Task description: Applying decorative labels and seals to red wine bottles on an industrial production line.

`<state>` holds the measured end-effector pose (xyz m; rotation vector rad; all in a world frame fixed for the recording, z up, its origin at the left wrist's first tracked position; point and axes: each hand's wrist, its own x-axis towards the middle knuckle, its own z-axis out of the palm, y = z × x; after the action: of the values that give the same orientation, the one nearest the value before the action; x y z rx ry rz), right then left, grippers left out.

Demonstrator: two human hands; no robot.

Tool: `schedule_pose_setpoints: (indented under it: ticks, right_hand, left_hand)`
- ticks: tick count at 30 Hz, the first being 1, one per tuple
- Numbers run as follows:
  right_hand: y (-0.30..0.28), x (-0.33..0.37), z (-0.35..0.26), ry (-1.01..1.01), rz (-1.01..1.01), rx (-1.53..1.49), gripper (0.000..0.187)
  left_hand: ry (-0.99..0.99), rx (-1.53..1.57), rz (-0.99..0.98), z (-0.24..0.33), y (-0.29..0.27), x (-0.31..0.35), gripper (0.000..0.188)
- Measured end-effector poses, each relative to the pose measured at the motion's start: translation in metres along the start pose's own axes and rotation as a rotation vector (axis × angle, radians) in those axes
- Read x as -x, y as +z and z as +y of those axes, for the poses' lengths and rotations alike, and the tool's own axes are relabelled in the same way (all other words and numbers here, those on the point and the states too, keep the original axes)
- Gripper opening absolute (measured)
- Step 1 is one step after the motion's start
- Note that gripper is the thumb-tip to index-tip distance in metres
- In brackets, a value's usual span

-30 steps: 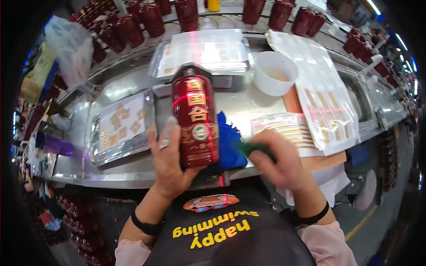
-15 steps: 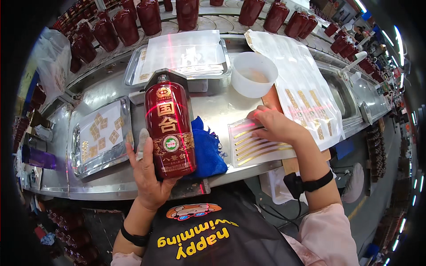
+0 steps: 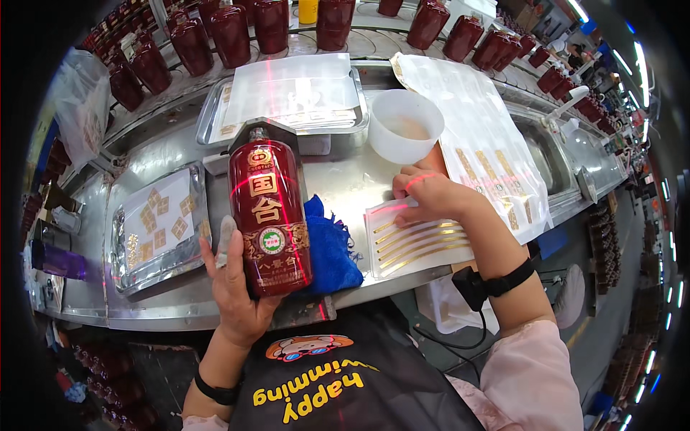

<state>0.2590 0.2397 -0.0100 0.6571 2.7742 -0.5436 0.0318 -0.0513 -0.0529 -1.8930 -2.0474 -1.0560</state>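
A dark red bottle (image 3: 271, 215) with gold lettering and a round green-and-white emblem leans back on a dark angled stand (image 3: 293, 132). My left hand (image 3: 242, 305) grips its lower left side and base, with a pale cover on one finger. Over the upper part of a white sheet of gold strips (image 3: 424, 253) is my right hand (image 3: 430, 197), thumb and fingertips pinched together. What lies between those fingertips is hidden. A crumpled blue cloth (image 3: 332, 251) lies between the bottle and the sheet.
A metal tray (image 3: 123, 276) of gold square stickers lies left; another tray (image 3: 361, 118) with white sheets stands behind. A translucent tub (image 3: 405, 133) is beside a large white sheet (image 3: 471, 108) bearing gold strips. Red bottles (image 3: 230, 39) line the conveyor at the back.
My right fingertips have drawn closer together over the strip sheet. The view has shifted slightly, and the bottles on the conveyor stand in different places. My left hand still holds the bottle.
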Motion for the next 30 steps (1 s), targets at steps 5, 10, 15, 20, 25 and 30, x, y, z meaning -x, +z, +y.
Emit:
schedule_pose_setpoints:
  ticks: [5,10,15,20,25,30]
  right_hand:
    - [0.002,0.0,0.002,-0.039,0.037,0.017,0.04]
    - [0.013,0.001,0.003,-0.035,0.1,-0.019,0.026]
    - [0.019,0.003,0.005,-0.088,0.225,-0.121,0.015]
    - [0.027,0.005,0.012,-0.166,0.294,-0.174,0.01]
    - [0.033,0.003,0.007,-0.215,0.421,-0.286,0.009]
    - [0.027,0.015,-0.031,-0.094,0.681,-0.185,0.008]
  left_hand:
    - [-0.013,0.008,-0.01,0.0,0.0,0.001,0.085]
    - [-0.036,0.027,-0.007,0.0,0.001,0.002,0.087]
    - [-0.038,0.052,0.006,-0.002,0.002,0.003,0.09]
    - [0.017,0.087,0.055,0.002,-0.002,-0.004,0.084]
    - [0.084,-0.171,-0.023,0.009,-0.025,-0.016,0.08]
    - [0.212,-0.199,0.052,0.01,-0.015,-0.012,0.072]
